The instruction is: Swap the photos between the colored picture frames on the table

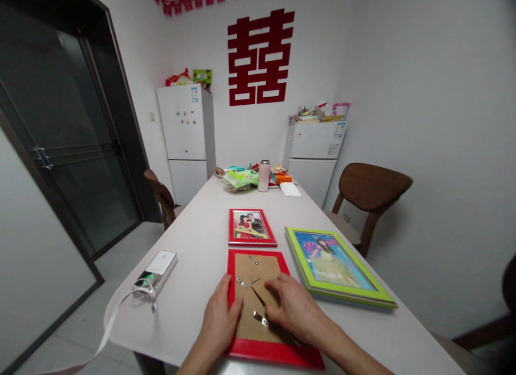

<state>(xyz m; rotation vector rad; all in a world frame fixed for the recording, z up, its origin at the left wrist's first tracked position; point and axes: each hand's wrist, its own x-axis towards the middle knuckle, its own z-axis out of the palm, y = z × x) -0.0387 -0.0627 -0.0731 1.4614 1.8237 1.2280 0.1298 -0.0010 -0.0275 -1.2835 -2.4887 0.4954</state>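
A red picture frame point(278, 352) lies face down on the table in front of me. Its brown backboard point(252, 326) carries several small metal clips, among them a shiny clip point(260, 318) near the lower middle. My left hand point(220, 316) grips the frame's left side, thumb on the backboard and fingers along the red edge. With thumb and fingers bent together, my right hand point(294, 309) pinches a brown flap point(262, 289) on the backboard. A dark slit runs along the flap's edge; the part under my palm is hidden.
Beyond lies a smaller red frame point(252, 228) with a couple's photo; a green frame point(338, 262) sits at right. A power bank point(157, 273) with a white cable is at left. A pink bottle point(264, 176) and snack bags point(241, 179) stand at the far end. Chairs point(373, 187) flank the table.
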